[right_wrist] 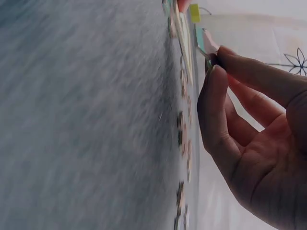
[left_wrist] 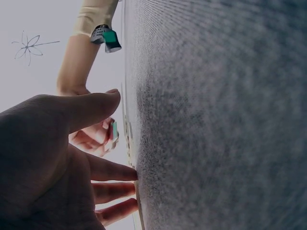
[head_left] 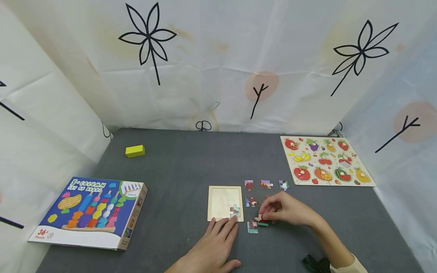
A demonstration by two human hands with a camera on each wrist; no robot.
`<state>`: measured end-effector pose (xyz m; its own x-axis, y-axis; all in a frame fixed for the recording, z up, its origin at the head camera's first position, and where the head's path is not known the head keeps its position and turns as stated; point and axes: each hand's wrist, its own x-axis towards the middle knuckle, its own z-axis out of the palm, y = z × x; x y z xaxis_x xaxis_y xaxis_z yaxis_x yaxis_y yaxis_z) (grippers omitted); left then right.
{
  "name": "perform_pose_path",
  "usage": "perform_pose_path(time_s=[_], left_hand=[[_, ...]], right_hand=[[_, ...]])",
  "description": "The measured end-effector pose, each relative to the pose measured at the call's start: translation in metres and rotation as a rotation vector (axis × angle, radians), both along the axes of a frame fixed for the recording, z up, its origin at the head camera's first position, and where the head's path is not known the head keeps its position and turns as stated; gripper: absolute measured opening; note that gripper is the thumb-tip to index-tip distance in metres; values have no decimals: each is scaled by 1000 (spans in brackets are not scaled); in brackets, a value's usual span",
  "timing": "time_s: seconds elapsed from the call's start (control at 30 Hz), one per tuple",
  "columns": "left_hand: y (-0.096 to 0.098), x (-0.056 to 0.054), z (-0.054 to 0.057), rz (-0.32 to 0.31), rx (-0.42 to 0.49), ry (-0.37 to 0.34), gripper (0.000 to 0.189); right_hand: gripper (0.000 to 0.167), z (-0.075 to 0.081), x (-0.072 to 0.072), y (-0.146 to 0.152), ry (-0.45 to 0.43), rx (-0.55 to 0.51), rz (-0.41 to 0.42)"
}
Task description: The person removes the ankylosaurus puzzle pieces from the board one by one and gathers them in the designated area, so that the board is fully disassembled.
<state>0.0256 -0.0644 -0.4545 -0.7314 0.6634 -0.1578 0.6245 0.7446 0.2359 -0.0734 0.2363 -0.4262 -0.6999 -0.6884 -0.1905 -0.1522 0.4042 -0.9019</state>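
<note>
A jigsaw piece is pinched beside the tray.

A small cardboard jigsaw piece is pinched by the right hand, just right of the square wooden puzzle tray; the tray's near edge is steadied by the left hand's straight fingers. Judged mid-assembly: the piece is to be aligned beside the one fitted piece.

Right hand pinches a puzzle piece right of the wooden tray (left hand below it)
</note>
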Motion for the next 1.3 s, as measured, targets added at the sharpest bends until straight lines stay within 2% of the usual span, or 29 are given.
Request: perform_pose_path(time_s=[0.23, 0.67, 1.07, 1.3], left_hand=[[-1, -2, -1, -8, -11, -34, 89], [-1, 0, -3, -20, -1, 11, 90], [-2, 0, -1, -16, -1, -2, 91], [-1, 0, -2, -14, -2, -6, 91]], right_hand=[[8, -3, 3, 13, 26, 48, -12], [7, -4, 8, 21, 2, 99, -11], [5, -6, 11, 18, 64, 141, -29], [4, -3, 11, 20, 56, 130, -32]])
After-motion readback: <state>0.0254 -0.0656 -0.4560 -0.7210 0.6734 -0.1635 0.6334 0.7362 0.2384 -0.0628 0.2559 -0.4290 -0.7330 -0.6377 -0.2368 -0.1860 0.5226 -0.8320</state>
